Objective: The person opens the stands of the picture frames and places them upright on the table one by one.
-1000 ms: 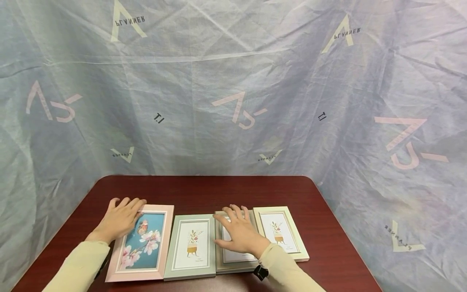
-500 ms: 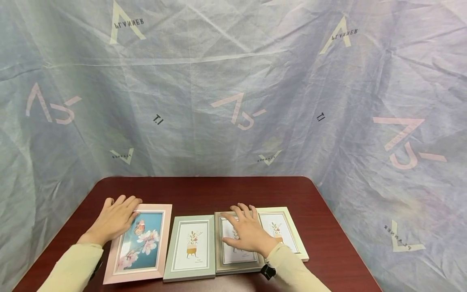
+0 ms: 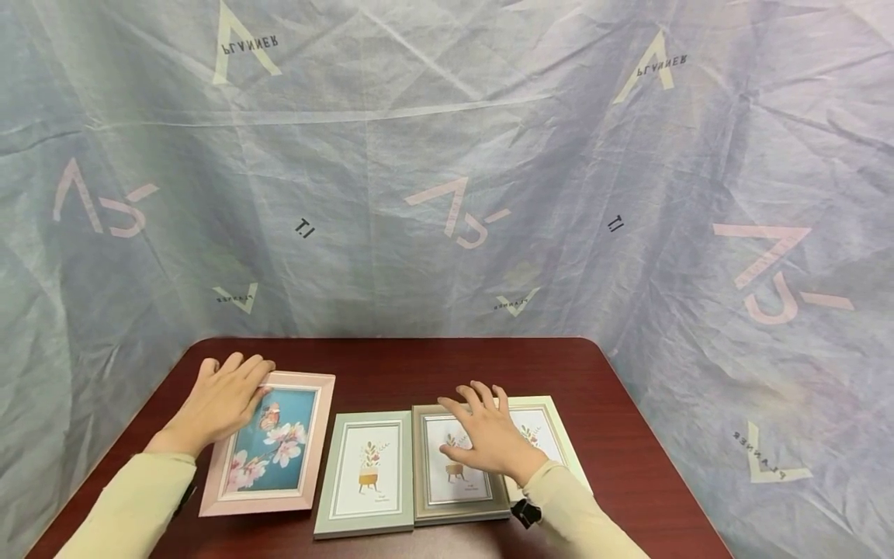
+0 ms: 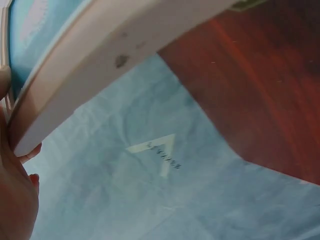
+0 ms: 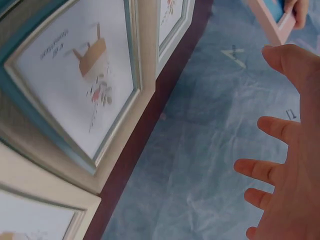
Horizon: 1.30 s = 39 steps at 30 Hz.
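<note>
My left hand (image 3: 216, 407) grips the pink picture frame (image 3: 282, 446) by its upper left corner, and the frame is raised off the table. In the left wrist view, the pink frame's edge (image 4: 117, 60) crosses above the thumb and fingertips. My right hand (image 3: 492, 439), fingers spread, hovers over the taupe picture frame (image 3: 457, 493) and partly hides the cream picture frame (image 3: 553, 427). Nothing is held in it, as the right wrist view shows its fingers apart from the frames. The sage green picture frame (image 3: 370, 473) lies left of the taupe one.
The dark red table (image 3: 391, 369) has rounded far corners, and its surface shows beyond the row of frames. A grey patterned cloth (image 3: 370, 171) hangs behind the table and along both sides.
My left hand has lifted the pink frame, whose near edge has risen from the table. My right hand has moved to the right and slightly up, uncovering more of the taupe frame.
</note>
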Motion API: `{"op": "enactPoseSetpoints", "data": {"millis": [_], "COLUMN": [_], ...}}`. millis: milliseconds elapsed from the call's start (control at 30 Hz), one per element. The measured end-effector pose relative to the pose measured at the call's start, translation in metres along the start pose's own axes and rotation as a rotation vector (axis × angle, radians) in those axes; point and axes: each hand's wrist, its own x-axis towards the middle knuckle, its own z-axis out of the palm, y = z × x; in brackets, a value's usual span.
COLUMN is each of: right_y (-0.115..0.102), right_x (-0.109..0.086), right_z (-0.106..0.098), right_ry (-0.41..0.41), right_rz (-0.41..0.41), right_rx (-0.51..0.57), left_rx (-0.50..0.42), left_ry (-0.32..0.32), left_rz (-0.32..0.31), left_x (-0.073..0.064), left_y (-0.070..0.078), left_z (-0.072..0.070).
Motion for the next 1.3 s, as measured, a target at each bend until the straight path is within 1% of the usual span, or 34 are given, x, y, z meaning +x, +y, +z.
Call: {"op": "enactPoseSetpoints", "data": {"millis": [167, 300, 433, 567, 767, 867, 967, 1067, 1167, 1300], "right_y": [0.009, 0.018, 0.028, 0.035, 0.053, 0.057, 0.061, 0.064, 0.067, 0.068], "right_x": [-0.001, -0.001, -0.002, -0.004, -0.008, -0.009, -0.009, -0.009, -0.009, -0.008], "right_z": [-0.007, -0.012, -0.015, -0.018, -0.014, -0.018, -0.02, -0.022, -0.022, -0.022], "right_ry": [0.045, 0.07, 0.084, 0.094, 0.166, 0.148, 0.122, 0.108, 0.11, 0.114], "right_rz": [-0.002, 0.003, 0.019, 0.037, 0.025, 0.053, 0.081, 0.099, 0.107, 0.104], "right_rx": [-0.032, -0.068, -0.076, -0.076, -0.085, -0.088, -0.092, -0.091, -0.081, -0.098], "left_rx": [0.015, 0.018, 0.023, 0.024, 0.014, 0.01, 0.007, 0.0, -0.012, -0.031], "left_ry": [0.052, 0.078, 0.079, 0.07, 0.075, 0.065, 0.047, 0.05, 0.076, 0.119], "left_rz": [0.031, 0.039, 0.036, 0.045, 0.066, 0.08, 0.108, 0.158, 0.212, 0.258], "left_x": [0.015, 0.026, 0.038, 0.049, 0.063, 0.072, 0.082, 0.091, 0.097, 0.102], "left_y": [0.004, 0.008, 0.016, 0.027, 0.047, 0.057, 0.068, 0.08, 0.09, 0.103], "left_z": [-0.007, -0.013, -0.02, -0.025, -0.027, -0.028, -0.029, -0.03, -0.028, -0.023]}}
